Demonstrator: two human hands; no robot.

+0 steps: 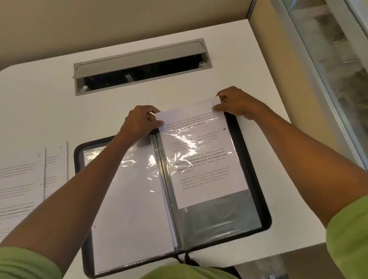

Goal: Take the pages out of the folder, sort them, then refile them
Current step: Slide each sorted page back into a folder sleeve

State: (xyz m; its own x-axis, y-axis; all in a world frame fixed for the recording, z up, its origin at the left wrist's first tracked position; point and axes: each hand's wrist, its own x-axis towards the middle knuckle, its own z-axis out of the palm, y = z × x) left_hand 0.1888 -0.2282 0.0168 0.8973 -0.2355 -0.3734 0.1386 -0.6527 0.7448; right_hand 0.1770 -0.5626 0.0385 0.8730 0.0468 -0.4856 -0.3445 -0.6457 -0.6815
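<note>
Folder (pixel 256 157): black, zip-edged, lying open on the white tabletop (pixel 50 112), spine (pixel 168 188) running from the person away toward the cable hatch (pixel 140 64).
Page (pixel 201 158): printed sheet in the right-hand sleeve (pixel 221 216), only partly seated; its far edge stands out past the sleeve mouth and its near edge stops well short of the sleeve bottom.
Left hand (pixel 140 123): pinching the page's far left corner, thumb on top.
Right hand (pixel 235 102): pinching the far right corner, fingers closed on the paper.
Grip state: both hands grasping the same sheet, one at each far corner.
Key relation: the page's long axis lies parallel to the spine, and the sleeve opens at the far end, where both hands are. The sheet can only travel along that axis, toward the person to seat or away to come out. Neither hand is clearly nearer; they share the edge.
Loose pages (pixel 8 183): several sheets spread on the tabletop left of the folder, apart from it.
Left sleeve (pixel 131 201): holds a blank-looking sheet.
Step, as a judgement: refiling looks likelier than removal, but the direction cannot be told.
Risk: uneven push could skew the sheet and buckle it against the plastic.
</note>
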